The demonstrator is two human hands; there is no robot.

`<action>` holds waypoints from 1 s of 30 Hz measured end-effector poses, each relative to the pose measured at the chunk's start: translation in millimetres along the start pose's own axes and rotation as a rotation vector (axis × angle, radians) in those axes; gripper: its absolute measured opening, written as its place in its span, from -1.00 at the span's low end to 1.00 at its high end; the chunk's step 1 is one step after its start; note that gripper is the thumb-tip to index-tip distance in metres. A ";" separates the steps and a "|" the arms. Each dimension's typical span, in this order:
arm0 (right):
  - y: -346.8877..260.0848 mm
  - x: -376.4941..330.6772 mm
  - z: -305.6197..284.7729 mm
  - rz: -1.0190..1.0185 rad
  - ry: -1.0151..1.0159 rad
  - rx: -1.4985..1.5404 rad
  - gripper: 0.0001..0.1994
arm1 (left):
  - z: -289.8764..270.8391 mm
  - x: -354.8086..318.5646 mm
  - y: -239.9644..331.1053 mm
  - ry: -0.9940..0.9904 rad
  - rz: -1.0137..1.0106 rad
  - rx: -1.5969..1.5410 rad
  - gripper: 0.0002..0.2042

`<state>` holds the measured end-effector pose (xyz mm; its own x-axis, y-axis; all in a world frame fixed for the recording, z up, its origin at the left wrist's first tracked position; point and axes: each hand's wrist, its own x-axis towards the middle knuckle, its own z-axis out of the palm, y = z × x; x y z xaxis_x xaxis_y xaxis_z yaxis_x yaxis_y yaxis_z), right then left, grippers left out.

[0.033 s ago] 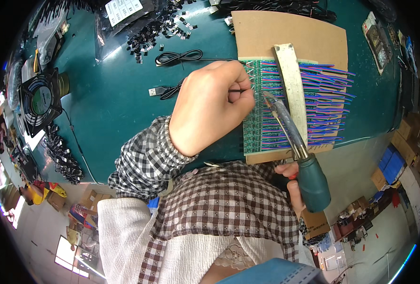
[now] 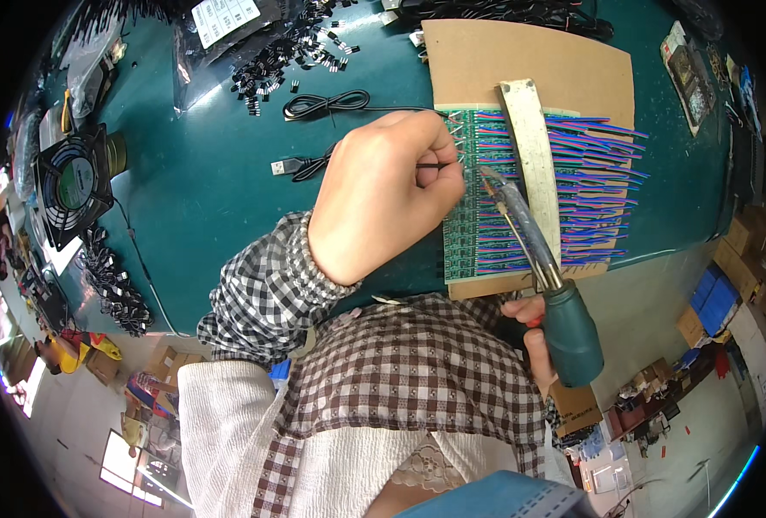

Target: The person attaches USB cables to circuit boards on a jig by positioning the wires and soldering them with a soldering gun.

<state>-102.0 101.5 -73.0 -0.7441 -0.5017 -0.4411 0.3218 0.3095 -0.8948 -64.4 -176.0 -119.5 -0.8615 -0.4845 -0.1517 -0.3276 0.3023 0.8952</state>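
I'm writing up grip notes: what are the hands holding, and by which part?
Left hand: black cable, pinched near its end. Right hand: soldering iron, by its green handle.

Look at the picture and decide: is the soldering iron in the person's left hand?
No: the right hand holds the soldering iron by its green handle, while the left hand pinches a black cable.

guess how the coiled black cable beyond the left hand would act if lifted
The coiled black cable would likely be floppy, since it looks thin and bends into tight loops. The bundle might stay together, as it seems cinched near its middle. Lifting could tug at the green circuit boards, because its free length runs over to them.
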 end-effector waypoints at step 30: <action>21.6 28.4 -41.3 -0.308 0.013 0.542 -0.53 | -40.9 74.3 18.2 0.246 0.566 0.307 -0.78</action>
<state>-140.4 127.3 -102.0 -0.8561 -0.4917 -0.1590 0.3397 -0.3036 -0.8902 -118.5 -240.0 -97.4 -0.8314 -0.3448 0.4358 0.0203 0.7649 0.6438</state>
